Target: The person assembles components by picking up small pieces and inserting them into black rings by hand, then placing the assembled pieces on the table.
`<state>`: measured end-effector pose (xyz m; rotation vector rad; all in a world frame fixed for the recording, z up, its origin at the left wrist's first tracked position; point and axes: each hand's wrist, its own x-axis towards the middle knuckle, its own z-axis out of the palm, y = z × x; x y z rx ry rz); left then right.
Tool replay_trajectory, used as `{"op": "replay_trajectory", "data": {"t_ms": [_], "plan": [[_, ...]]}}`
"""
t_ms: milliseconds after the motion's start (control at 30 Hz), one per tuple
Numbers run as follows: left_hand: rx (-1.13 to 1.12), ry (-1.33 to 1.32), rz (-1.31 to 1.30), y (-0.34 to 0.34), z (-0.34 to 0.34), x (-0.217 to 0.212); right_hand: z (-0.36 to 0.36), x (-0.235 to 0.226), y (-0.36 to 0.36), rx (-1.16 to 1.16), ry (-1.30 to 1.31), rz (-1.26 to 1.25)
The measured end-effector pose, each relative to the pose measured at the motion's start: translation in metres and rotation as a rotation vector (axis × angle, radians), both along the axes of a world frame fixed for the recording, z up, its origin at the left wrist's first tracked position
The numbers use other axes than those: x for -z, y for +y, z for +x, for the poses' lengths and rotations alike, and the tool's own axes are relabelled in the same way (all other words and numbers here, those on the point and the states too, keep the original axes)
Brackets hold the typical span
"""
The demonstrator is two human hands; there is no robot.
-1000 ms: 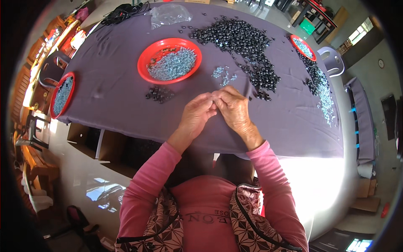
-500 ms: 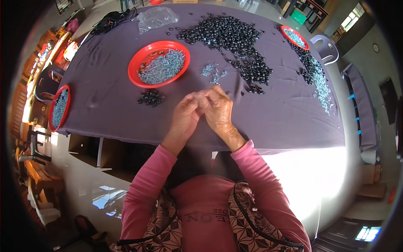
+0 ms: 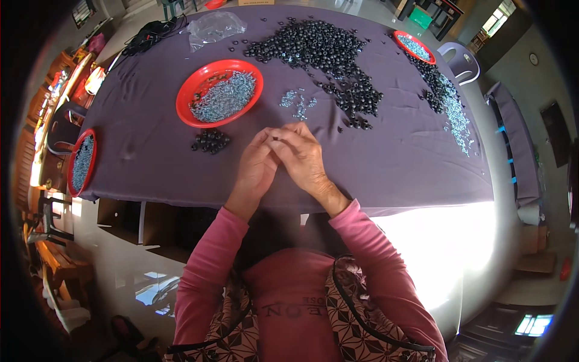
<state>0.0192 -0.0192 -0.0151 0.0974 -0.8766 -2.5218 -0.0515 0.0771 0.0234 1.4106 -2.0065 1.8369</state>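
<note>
Over the near part of the table, my left hand and my right hand meet at their fingertips. Both are closed in a pinch around something small and dark, mostly covered by the fingers, so its kind cannot be made out. Just beyond them lies a little scatter of shiny silver-blue metal pieces. To the left of my hands is a small cluster of round black pieces. Behind that cluster stands a red round dish, holding many silver-blue pieces and a few dark ones.
A large heap of black pieces spreads over the far middle of the purple-grey tablecloth. Red dishes also stand at the left edge and far right. A clear plastic bag and black cables lie far left.
My hands stay joined at the fingertips, but the right hand has turned slightly and its thumb shows more. A dark speck between the fingers has come into sight. The whole view has shifted a little.
</note>
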Motion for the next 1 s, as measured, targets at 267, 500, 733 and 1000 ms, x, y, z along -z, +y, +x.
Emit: {"op": "replay_trajectory", "data": {"t_ms": [267,500,733,1000], "plan": [[0.027,-0.047,0.036,0.000,0.000,-0.004,-0.054,0.010,0.073,0.245,0.088,0.261],[0.039,-0.116,-0.015,0.006,0.000,-0.004,-0.109,0.016,0.085,0.339,0.292,0.357],[0.032,-0.135,-0.035,0.004,0.001,-0.005,-0.102,0.016,0.076,0.351,0.490,0.606],[0.057,-0.149,-0.064,0.005,0.000,-0.008,-0.101,0.005,0.067,0.285,0.303,0.634]]}}
